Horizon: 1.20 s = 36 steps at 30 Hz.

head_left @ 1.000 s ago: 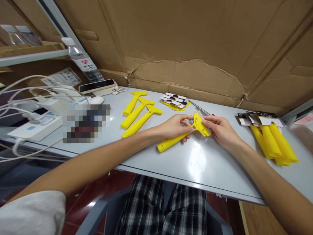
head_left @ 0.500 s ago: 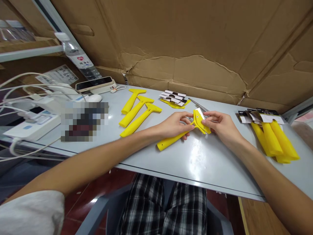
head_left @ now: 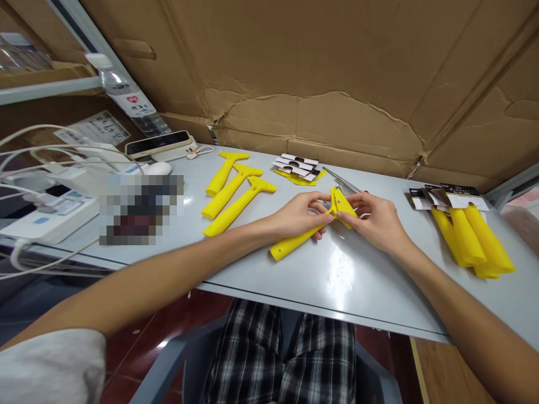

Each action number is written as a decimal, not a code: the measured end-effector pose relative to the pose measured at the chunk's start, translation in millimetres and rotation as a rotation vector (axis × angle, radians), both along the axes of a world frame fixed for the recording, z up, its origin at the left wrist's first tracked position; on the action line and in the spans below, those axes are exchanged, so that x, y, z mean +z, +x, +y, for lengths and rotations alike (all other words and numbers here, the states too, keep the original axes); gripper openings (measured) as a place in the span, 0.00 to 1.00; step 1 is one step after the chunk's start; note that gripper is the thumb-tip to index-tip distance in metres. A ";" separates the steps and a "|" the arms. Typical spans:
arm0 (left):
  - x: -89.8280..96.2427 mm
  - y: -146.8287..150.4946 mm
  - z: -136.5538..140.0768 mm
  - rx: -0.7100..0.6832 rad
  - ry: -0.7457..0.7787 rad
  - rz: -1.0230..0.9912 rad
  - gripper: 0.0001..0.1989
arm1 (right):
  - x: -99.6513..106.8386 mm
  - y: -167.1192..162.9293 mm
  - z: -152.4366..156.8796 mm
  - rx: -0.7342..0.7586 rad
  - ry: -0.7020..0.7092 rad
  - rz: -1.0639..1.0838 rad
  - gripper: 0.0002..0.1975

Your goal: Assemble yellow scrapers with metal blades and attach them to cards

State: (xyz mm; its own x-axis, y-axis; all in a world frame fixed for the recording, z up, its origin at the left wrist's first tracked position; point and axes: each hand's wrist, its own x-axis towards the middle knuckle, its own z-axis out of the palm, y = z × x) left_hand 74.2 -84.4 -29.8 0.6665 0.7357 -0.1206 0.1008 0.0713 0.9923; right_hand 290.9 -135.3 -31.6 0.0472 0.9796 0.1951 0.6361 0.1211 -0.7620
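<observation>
A yellow plastic scraper [head_left: 290, 244] is held just above the table, its handle slanting toward the near left. My left hand [head_left: 298, 216] is closed around its neck, fingers curled beneath. At the head, my right hand [head_left: 377, 220] pinches a flat yellow cover plate [head_left: 344, 203] between thumb and fingers. The plate lies against the scraper head; whether it is fastened I cannot tell. Left of my hands, three yellow scraper handles [head_left: 236, 209] with T-shaped heads lie side by side. Behind my fingers is a thin metal tool [head_left: 339, 178], partly hidden.
Yellow pieces with white-and-black cards [head_left: 297, 165] are stacked at the back. Several carded yellow scrapers [head_left: 474, 235] lie at the right. A power strip [head_left: 50, 216] with cables, a phone [head_left: 158, 145] and a water bottle [head_left: 130, 98] stand left. Cardboard [head_left: 311, 67] walls the back.
My right hand has shifted slightly left, bringing the yellow plate closer against the scraper head and turning it. The white piece seen behind the plate no longer shows. My left hand keeps its hold.
</observation>
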 end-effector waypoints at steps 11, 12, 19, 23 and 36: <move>3.1 -0.1 0.4 0.000 -0.039 -0.001 0.25 | 5.5 1.7 0.7 0.021 -0.269 0.424 0.32; 2.7 -0.1 0.6 -0.002 -0.041 -0.004 0.26 | 5.7 1.9 0.9 0.007 -0.281 0.472 0.33; 4.6 0.1 -0.9 0.016 -0.020 0.005 0.27 | 5.2 1.1 3.8 -0.089 -0.303 0.716 0.31; 8.2 0.4 -3.4 0.014 -0.011 0.027 0.27 | 7.5 -0.6 4.1 -0.104 -0.296 0.757 0.30; 13.0 2.8 -3.6 0.052 -0.139 0.013 0.09 | 1.9 -6.0 -5.8 0.032 -0.324 0.623 0.28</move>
